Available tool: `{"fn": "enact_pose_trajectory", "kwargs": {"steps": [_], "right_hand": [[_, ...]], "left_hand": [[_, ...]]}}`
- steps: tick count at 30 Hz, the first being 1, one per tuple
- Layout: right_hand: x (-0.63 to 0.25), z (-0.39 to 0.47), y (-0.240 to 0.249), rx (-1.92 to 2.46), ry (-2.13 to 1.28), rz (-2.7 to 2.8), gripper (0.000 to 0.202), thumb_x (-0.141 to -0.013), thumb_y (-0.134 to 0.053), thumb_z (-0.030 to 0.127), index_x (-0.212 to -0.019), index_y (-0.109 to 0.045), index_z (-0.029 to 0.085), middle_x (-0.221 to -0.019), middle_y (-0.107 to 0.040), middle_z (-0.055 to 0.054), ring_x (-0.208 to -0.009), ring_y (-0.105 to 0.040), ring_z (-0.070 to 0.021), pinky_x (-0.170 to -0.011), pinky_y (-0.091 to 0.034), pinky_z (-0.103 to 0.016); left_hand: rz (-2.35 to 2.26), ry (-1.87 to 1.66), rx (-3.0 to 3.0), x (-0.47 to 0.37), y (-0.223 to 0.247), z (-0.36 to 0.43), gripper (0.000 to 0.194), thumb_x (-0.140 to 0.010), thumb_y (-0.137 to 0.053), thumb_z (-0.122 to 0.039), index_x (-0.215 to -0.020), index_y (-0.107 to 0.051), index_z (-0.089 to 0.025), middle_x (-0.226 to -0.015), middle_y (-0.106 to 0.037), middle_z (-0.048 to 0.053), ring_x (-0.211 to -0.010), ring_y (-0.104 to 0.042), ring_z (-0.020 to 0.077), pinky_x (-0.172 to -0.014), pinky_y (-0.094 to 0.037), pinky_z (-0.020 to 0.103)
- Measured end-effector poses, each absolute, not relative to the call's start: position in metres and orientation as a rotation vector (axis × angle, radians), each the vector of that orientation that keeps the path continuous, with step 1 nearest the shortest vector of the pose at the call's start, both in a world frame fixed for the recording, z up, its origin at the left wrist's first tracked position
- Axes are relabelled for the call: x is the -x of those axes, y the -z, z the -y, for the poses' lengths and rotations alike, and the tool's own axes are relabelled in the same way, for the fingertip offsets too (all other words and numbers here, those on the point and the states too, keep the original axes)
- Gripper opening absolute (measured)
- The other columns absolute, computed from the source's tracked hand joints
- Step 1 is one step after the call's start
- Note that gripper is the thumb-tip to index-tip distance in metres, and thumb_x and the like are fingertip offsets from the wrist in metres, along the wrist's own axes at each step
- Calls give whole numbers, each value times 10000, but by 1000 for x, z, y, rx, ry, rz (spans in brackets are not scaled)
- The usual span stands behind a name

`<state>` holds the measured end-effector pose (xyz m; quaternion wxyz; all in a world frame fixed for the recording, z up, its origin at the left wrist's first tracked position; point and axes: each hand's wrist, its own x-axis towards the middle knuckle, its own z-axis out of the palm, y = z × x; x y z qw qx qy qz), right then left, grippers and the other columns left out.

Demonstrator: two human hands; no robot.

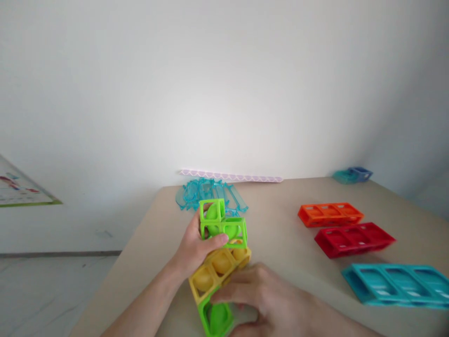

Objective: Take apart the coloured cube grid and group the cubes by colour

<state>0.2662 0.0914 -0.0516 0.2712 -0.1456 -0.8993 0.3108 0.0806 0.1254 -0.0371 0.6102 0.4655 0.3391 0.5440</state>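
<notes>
My left hand (196, 243) grips a bright green piece (212, 228) made of cube frames with balls inside, its thumb lying across the front. Just below it is a yellow piece (212, 269) of three cube frames, also with balls in them. Another green piece (218, 318) touches the yellow one at its lower end. My right hand (261, 297) is slightly blurred and curls its fingers around the lower right side of the yellow and lower green pieces.
Orange (330, 214), red (355, 239) and teal (400, 284) three-cell frames lie on the right of the table (280, 243). Clear blue plastic parts (206, 192) and a patterned purple strip (231, 176) lie near the wall. A dark blue piece (360, 174) sits far right.
</notes>
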Motion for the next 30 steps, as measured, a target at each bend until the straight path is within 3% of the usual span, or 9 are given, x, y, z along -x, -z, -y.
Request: {"fn": "enact_pose_trajectory", "kwargs": {"steps": [8,15,19,22,26,30], "right_hand": [[-260,-91,51,310,-902,2534,199,-888,-514,162,-1040,-641,149,-962,-667,-97,-852,-609,-164,-731,-468,-238],[-263,-92,51,266,-1129,2411,293,-841,-464,57,-1014,-680,154,-943,-713,-98,-928,-662,-199,-809,-499,-279],[-263,-93,52,278,-1244,2325,320,-790,-466,35,-988,-699,128,-819,-702,-75,-809,-663,-175,-762,-512,-273],[-261,-91,54,385,-1508,2175,279,-795,-486,68,-964,-702,115,-712,-646,-42,-656,-613,-128,-642,-510,-234],[-255,-87,67,687,-2059,1720,215,-783,-609,197,-970,-682,123,-652,-606,-3,-482,-536,-68,-422,-436,-131],[-255,-90,72,596,-2312,1494,349,-718,-762,348,-962,-684,112,-565,-601,18,-359,-445,-22,-354,-376,-92]], "left_hand": [[-960,-1115,-1439,-75,44,-122,667,-689,-796,-247,-1249,-432,-229,-1092,-616,51,-962,-623,214,-802,-522,292],[-940,-1109,-1425,-76,45,-121,719,-696,-788,-245,-1295,-391,-246,-1141,-601,66,-987,-627,239,-797,-530,310],[-934,-1120,-1446,-77,44,-121,702,-706,-780,-238,-1292,-393,-248,-1171,-598,62,-1029,-615,238,-846,-518,316],[-955,-1132,-1484,-78,44,-120,688,-713,-773,-224,-1288,-396,-246,-1177,-595,58,-1047,-608,230,-887,-503,320],[-941,-1143,-1471,-80,45,-118,696,-732,-753,-220,-1310,-368,-257,-1183,-590,59,-1032,-618,226,-879,-512,325],[-922,-1148,-1482,-81,44,-118,667,-735,-746,-216,-1292,-379,-238,-1192,-582,74,-1054,-609,240,-894,-506,338]]}}
